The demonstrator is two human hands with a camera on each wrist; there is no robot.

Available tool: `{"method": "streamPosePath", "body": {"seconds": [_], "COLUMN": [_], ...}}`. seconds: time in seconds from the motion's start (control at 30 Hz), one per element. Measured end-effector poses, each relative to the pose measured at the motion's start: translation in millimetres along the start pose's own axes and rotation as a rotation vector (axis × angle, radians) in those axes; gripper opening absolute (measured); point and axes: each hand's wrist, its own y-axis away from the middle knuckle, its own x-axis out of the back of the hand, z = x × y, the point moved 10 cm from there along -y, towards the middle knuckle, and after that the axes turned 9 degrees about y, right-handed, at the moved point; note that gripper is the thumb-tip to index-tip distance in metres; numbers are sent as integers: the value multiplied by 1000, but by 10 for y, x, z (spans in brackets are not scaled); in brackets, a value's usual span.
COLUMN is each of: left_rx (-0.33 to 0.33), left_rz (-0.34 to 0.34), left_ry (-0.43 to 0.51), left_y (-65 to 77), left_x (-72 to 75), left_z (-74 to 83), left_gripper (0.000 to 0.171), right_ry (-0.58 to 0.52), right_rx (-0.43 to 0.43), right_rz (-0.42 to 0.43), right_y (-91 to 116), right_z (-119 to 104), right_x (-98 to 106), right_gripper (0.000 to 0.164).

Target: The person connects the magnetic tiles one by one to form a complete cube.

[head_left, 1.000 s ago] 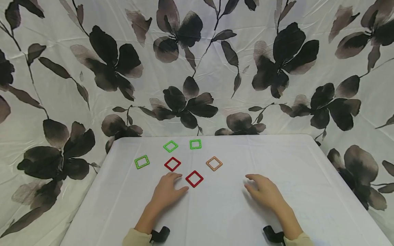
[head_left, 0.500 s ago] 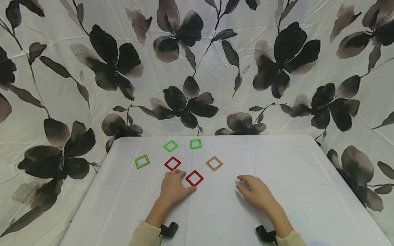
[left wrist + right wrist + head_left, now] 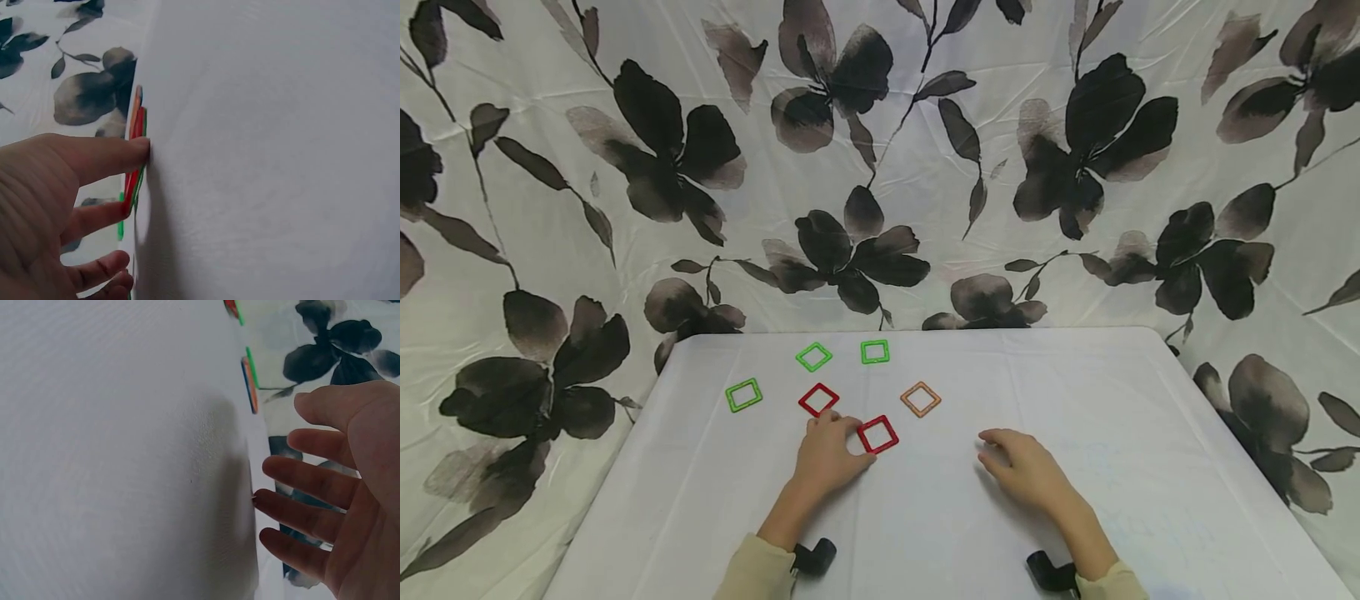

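Observation:
My left hand [image 3: 829, 457] pinches a red square frame [image 3: 892, 428] between thumb and index finger, down at the white table. In the left wrist view the thumb and index finger span this red frame [image 3: 132, 182], seen edge-on. Just beyond my left fingers lies a second red square frame [image 3: 830, 391], its lower corner close to the fingertips. To the right of the held frame, my right hand [image 3: 1022, 468] hovers over the table, holding nothing. Its fingers appear spread and relaxed in the right wrist view. An orange square frame [image 3: 931, 391] lies between the hands, farther back.
Three green frames lie toward the back: one at the left [image 3: 748, 404], another near the back edge [image 3: 823, 349], and a third to its right [image 3: 875, 341]. A floral cloth [image 3: 970, 208] hangs behind the white table [image 3: 1075, 375].
My left hand has moved right and taken hold of the nearer red frame, which has turned slightly and shifted a little right. My right hand has moved somewhat left.

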Motion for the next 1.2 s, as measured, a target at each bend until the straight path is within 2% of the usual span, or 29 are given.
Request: {"method": "streamPosePath", "body": {"seconds": [0.13,0.27,0.47,0.63,0.93,1.07,1.2], "left_rx": [15,-10,-71,-72,-82,-91,-102], "left_rz": [-76,-122,-137,-148,-221,-249,-255], "left_ry": [53,82,102,138,171,155,149], "left_y": [-15,-35,-93,-135,-171,-164,-150], "left_x": [-86,-132,-152,-185,-293,-341,-376], "left_z": [-6,25,40,12,41,79,105], "left_gripper": [50,51,57,54,51,52,53], "right_ry": [6,3,2,-22,-316,-399,-477], "right_rx": [8,5,15,32,21,-14,-54], "right_rz": [0,-13,-15,-16,42,86,90], "right_y": [-16,-30,-54,-76,-227,-323,-439], "right_z": [8,12,5,-2,11,51,78], "right_x": [4,0,4,-16,-35,-52,-125], "right_gripper": [32,32,32,32,24,22,22]}}
